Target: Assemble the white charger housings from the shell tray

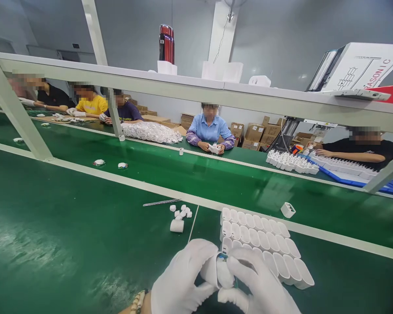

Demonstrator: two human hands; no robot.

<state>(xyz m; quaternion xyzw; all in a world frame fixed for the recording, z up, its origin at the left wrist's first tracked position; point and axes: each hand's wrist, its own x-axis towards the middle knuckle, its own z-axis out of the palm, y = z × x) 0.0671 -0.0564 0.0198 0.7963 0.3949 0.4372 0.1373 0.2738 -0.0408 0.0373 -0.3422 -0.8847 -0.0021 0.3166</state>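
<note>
Both white-gloved hands meet at the near edge of the green surface [52, 244], wrists coming up from the bottom of the head view. Left hand [180, 281], a beaded bracelet [136, 302] at its wrist, curls its fingers around a small white plastic casing [216, 271]. Right hand [258, 285] pinches the same casing from the other side, fingers bent close. Just beyond them lie rows of white oval plastic shells [265, 240], touching one another. Left of these rests a small heap of white plastic caps [180, 213] and a thin metal rod [161, 202]. Across the belt a seated person in a blue shirt [210, 129] handles white parts.
</note>
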